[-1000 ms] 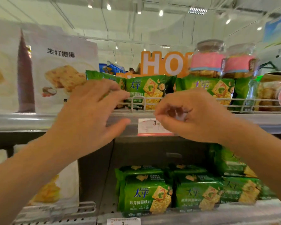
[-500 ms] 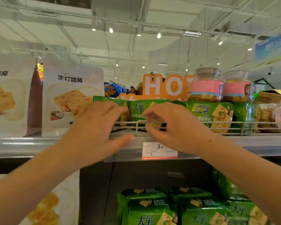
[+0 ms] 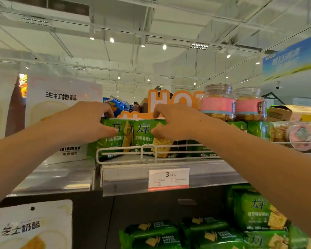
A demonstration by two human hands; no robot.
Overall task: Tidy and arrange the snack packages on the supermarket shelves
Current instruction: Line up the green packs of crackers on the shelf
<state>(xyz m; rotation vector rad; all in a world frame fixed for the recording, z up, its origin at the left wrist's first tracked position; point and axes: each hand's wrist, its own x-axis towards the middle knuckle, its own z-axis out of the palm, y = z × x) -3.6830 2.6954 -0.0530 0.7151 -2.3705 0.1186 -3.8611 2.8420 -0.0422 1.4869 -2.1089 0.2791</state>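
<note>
Two green cracker packs stand side by side on the top shelf (image 3: 169, 169) behind a white wire rail (image 3: 147, 151). My left hand (image 3: 84, 123) grips the left green cracker pack (image 3: 115, 142), fingers over its top edge and thumb on its front. My right hand (image 3: 178, 123) grips the right green cracker pack (image 3: 145, 135) the same way. Both packs stand upright and touch each other. More green packs (image 3: 239, 125) continue to the right, partly hidden by my right arm.
White snack bags (image 3: 61, 105) stand left of the packs. Two pink-labelled jars (image 3: 217, 103) sit on packs at the right, with a cardboard box (image 3: 291, 112) beyond. An orange sign (image 3: 169, 103) stands behind. A price tag (image 3: 168, 178) hangs on the shelf edge. Green packs (image 3: 169, 234) fill the lower shelf.
Both hands rose from the shelf's front edge to the tops of the two green packs and closed on them. The view tilted upward.
</note>
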